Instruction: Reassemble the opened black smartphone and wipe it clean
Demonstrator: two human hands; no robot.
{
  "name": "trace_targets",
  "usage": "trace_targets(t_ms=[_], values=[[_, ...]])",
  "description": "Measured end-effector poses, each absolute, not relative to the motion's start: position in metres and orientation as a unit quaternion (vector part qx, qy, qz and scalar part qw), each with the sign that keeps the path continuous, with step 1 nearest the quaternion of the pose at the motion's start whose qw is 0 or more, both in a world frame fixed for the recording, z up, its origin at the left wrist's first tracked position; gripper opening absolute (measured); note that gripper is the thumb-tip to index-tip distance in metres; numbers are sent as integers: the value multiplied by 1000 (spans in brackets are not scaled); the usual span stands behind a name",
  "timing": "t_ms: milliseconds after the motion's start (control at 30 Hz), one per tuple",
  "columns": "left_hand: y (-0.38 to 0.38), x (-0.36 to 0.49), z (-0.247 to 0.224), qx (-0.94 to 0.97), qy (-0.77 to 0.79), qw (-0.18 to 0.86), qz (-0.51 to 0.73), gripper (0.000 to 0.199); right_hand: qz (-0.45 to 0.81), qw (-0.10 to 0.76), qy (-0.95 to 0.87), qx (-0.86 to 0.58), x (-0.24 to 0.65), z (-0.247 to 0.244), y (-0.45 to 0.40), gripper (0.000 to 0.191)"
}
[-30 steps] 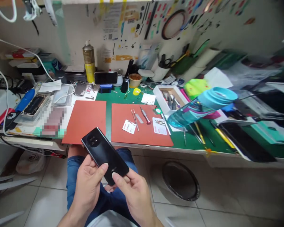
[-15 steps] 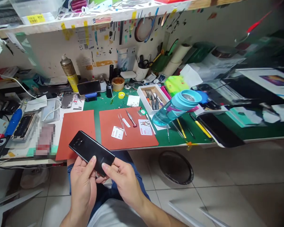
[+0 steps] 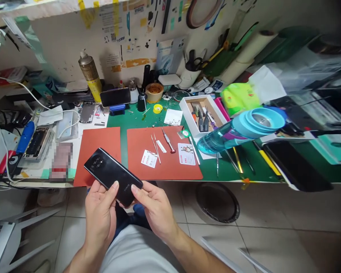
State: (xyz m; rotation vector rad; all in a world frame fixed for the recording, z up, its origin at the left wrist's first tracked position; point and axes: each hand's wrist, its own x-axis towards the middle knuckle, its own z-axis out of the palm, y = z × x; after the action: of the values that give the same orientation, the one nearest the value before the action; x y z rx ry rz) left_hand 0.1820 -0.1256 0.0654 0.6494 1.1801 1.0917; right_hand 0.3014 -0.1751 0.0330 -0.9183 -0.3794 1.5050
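A glossy black smartphone (image 3: 110,175) lies back side up between my two hands, its camera cluster toward the upper left. My left hand (image 3: 101,206) grips its lower edge, thumb on the back. At the right end, my right hand (image 3: 155,206) holds it too, thumb pressed near the printed lettering. Below the phone is the front edge of the left orange mat (image 3: 98,138). On the right orange mat (image 3: 170,170) rest tweezers (image 3: 155,148), a screwdriver (image 3: 168,140) and two printed cards, one of them a white card (image 3: 186,154).
A blue water bottle (image 3: 230,132) stands beside a white box of tools (image 3: 184,110). Farther back are a spray can (image 3: 91,77), a phone on a blue stand (image 3: 115,98) and a tape roll (image 3: 155,92). A black round bin (image 3: 218,203) sits on the floor.
The camera view has tipped downward and come closer to the bench. The phone has risen slightly relative to the mat's front edge, with both hands still gripping it.
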Motion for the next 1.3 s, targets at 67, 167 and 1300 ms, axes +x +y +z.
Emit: trace_targets(t_ms=[67, 167, 1300], values=[[-124, 179, 65, 291, 512, 653, 476, 58, 656, 615, -177, -400, 302, 32, -176, 39], [-123, 173, 63, 293, 491, 670, 473, 56, 621, 598, -237, -448, 303, 33, -181, 43], [-125, 180, 58, 279, 406, 713, 499, 57, 155, 551, -623, -533, 294, 39, -197, 26]])
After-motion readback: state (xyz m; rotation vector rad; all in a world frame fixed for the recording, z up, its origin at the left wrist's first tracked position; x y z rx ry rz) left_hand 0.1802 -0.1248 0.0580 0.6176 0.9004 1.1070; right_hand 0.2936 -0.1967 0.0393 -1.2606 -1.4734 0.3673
